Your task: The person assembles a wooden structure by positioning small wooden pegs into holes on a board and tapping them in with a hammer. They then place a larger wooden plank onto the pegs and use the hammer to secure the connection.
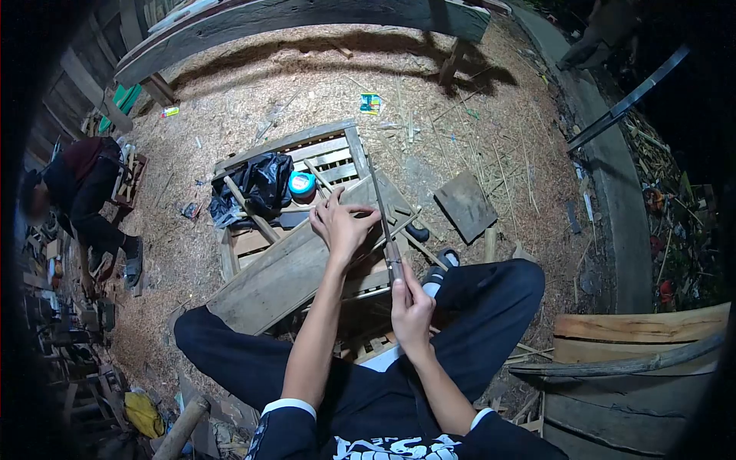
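Note:
My right hand [412, 310] is closed around the handle of a long, narrow-bladed knife [386, 222], whose dark blade points up and away from me. My left hand [343, 226] is raised beside the blade with its fingers apart. Its thumb side reaches to the blade; whether it touches is hard to tell. Below both hands, a wide wooden plank [268, 280] lies slantwise over a slatted wooden frame [287, 142]. A thin stick [405, 222] crosses behind the blade.
On the frame rest a black plastic bag [264, 184] and a blue round container [301, 184]. A square board [466, 205] lies on the shavings-covered ground. A wooden bench [307, 27] stands ahead. Another person [84, 184] bends at left. Boards [629, 383] are at lower right.

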Motion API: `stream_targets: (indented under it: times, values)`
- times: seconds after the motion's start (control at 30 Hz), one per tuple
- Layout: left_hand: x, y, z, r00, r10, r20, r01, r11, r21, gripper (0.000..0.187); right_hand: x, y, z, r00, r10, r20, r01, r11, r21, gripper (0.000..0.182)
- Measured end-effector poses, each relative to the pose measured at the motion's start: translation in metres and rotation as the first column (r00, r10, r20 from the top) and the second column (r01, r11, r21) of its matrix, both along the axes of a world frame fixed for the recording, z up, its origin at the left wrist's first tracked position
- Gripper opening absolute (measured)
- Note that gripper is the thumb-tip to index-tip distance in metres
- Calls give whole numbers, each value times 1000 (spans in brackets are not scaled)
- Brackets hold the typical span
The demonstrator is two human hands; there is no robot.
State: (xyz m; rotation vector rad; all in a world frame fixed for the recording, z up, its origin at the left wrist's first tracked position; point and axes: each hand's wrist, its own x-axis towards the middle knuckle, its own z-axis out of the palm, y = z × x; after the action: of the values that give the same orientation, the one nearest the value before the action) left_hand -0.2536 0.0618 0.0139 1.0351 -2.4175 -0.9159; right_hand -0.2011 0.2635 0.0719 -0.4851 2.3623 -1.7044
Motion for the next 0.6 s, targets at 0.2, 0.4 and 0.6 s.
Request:
stream_targets:
  times: [0.2,0.4,0.6]
  values:
    - [-3,-1,2,1000,-1,-17,1,1000,19,29,8,10,-2,999,-13,-36,13,1000,-9,45]
    - [-3,-1,2,1000,19,-22,-19,1000,1,30,17,14,-7,995,-22,-95,22,1000,-7,45]
    - [0,0,2,999,-2,-40,2,1000,-3,30,6,5,-1,1000,-10,-14,10,999,52,45]
